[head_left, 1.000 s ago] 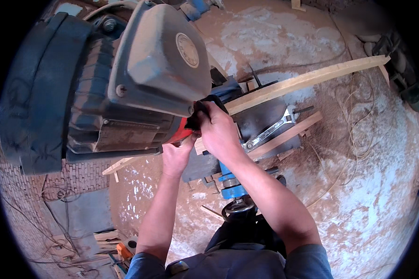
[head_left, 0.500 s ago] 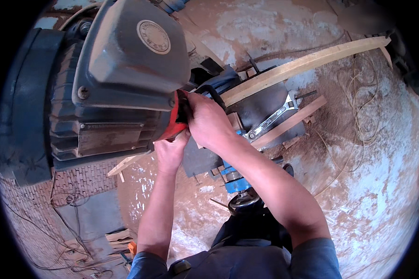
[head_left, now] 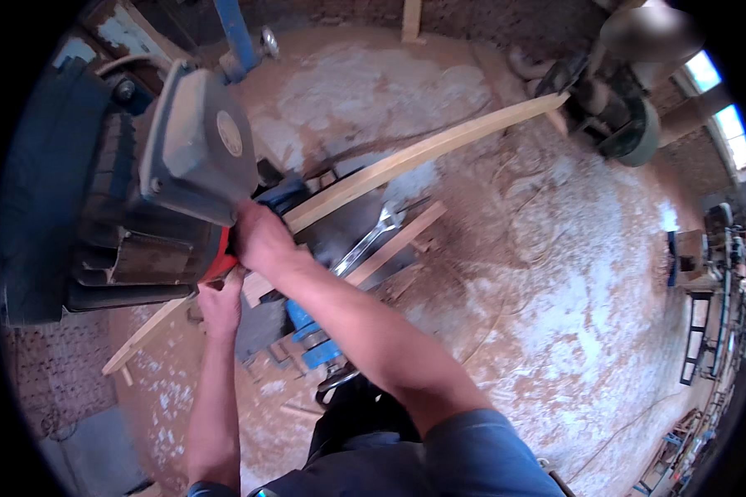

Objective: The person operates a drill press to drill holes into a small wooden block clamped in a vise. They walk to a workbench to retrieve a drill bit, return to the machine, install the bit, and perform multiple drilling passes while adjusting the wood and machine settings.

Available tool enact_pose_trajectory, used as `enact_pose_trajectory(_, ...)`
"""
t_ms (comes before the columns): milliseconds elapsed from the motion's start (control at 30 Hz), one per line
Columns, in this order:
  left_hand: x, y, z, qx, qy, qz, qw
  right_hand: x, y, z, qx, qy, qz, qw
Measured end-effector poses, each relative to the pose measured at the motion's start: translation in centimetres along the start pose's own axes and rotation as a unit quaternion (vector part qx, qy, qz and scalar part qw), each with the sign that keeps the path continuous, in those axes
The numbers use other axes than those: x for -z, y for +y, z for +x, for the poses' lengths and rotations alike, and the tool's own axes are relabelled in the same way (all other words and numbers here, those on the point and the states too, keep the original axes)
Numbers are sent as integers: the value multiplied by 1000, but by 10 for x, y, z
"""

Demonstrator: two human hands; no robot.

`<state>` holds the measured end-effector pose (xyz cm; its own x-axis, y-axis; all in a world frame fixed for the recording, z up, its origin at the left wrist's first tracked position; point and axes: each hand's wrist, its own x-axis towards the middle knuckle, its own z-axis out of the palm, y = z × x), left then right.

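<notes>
A big grey motor [head_left: 199, 149] fills the left side, with a red rim [head_left: 220, 255] at its lower right. Against that rim, my right hand [head_left: 261, 240] is closed, its fingers hidden behind the motor housing and a dark part. Just below, my left hand [head_left: 221, 306] is closed at the rim's lower edge. What either hand grips is hidden. Right of the hands, a silver adjustable wrench [head_left: 365, 246] lies over the dark metal table [head_left: 261, 327]. A short wooden strip [head_left: 402, 240] runs beside it. Beyond, a long pale wooden beam [head_left: 423, 153] crosses the table.
Blue machine parts [head_left: 319, 352] and a dark handwheel [head_left: 336, 383] stand close to my body. A green-rimmed machine [head_left: 630, 137] is at the far right. Racks of long stock [head_left: 721, 306] line the right wall. Sawdust and a thin cord [head_left: 501, 306] lie on the floor.
The view has swung to the right, so the motor, table and arms appear farther left and more of the room shows. Both hands stay closed at the red rim.
</notes>
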<state>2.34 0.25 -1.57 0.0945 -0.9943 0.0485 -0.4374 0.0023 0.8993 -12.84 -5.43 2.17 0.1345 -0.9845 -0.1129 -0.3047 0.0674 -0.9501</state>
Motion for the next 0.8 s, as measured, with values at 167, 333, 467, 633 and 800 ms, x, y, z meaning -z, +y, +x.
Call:
enact_pose_trajectory(167,-2,-3,4,9,-14,62,998,-9,11,6,-12,13,-7,1000)
enact_pose_trajectory(333,15,26,0,-79,24,15,996,-9,-41,-5,42,-28,-85,995)
enact_pose_trajectory(467,-28,42,-6,-64,-41,-58,995,-33,99,60,237,16,299,924)
enact_pose_trajectory(633,5,46,-5,-50,10,-63,997,-41,39,38,-193,-2,473,859)
enact_pose_trajectory(800,-10,33,-5,-61,5,18,998,-34,80,56,-243,-21,676,695)
